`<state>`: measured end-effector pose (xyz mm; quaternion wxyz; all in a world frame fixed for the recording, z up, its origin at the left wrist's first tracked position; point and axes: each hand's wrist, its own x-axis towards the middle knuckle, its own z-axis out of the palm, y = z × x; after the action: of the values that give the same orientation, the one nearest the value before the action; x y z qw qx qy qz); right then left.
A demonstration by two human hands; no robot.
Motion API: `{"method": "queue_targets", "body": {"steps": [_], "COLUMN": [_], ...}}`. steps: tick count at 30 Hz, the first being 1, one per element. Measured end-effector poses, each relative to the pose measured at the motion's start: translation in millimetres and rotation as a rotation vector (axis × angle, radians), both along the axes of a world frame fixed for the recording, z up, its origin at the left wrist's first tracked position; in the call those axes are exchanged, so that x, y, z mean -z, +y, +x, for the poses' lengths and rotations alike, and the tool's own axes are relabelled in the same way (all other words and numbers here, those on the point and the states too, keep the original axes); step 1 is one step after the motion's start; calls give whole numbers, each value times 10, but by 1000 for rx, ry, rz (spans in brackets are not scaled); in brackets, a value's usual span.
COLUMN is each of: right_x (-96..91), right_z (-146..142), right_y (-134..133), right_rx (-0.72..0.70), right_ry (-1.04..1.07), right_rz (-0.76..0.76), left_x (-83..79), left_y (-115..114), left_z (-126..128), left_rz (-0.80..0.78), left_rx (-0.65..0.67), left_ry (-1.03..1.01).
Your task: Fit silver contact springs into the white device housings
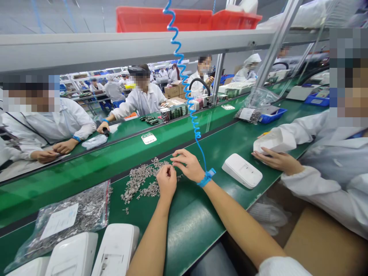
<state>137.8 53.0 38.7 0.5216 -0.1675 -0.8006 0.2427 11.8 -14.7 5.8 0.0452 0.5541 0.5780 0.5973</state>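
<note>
Over the edge of a loose pile of small silvery metal parts point(139, 180), my two hands almost meet. My left hand point(167, 181) is closed, its fingertips pressed together; whatever it holds is hidden. Just right of it, my right hand point(189, 165) has curved fingers, with thumb and index tips drawn together beside the left hand. Anything between those tips is too small to make out. A blue wrist strap point(207, 178) circles my right wrist, and a coiled blue cord point(184, 65) rises from it.
A clear bag of metal parts point(92, 205) and several white plastic housings point(116, 249) lie at lower left. Another white housing point(242, 171) rests to the right. A co-worker there holds a white shell point(274, 141). Beyond runs a green belt point(120, 147) carrying a circuit board point(148, 138).
</note>
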Motion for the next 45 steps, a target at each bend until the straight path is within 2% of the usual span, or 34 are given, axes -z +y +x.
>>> {"method": "queue_targets", "body": {"steps": [2,4,6,8,12,15,17,20,25,29,31,33,36,41,45], "right_x": [-15,-20,-10,12,53,57,52,50,80,85,73,62,60,89,70], "right_z": [21,50,76,93,113,120,116,96,41,16,17,20,16,6,68], "right_y": [25,68,117,157,187,176,168,175,181,118,91,80,83,93,131], "right_rx": [-83,-212,-320,-375,-437,-453,-427,-370,-251,-384,-440,-485,-496,-474,-385], "right_ry": [19,10,-12,-16,38,25,8,-36,-158,-173,-173,-172,-159,-188,-199], "right_rz": [-146,-357,-564,-694,-775,-758,-741,-738,-718,-968,-1088,-1172,-1230,-1118,-760], "left_x": [-32,-67,-97,-117,-119,-107,-98,-72,-1,31,36,44,64,97,108], "left_y": [-10,-20,-30,-37,-45,-49,-47,-28,2,-27,-45,-52,-41,-9,0], "left_z": [-3,-5,-3,0,-7,-24,-29,-22,8,30,41,50,56,41,11], "left_rz": [-32,-51,-45,-27,-95,-195,-234,-224,14,100,114,134,160,152,139], "left_rx": [89,191,259,288,391,514,542,468,104,-150,-248,-294,-274,-216,-249], "left_ry": [-151,-242,-255,-229,-282,-386,-375,-226,231,598,713,753,723,645,546]}}
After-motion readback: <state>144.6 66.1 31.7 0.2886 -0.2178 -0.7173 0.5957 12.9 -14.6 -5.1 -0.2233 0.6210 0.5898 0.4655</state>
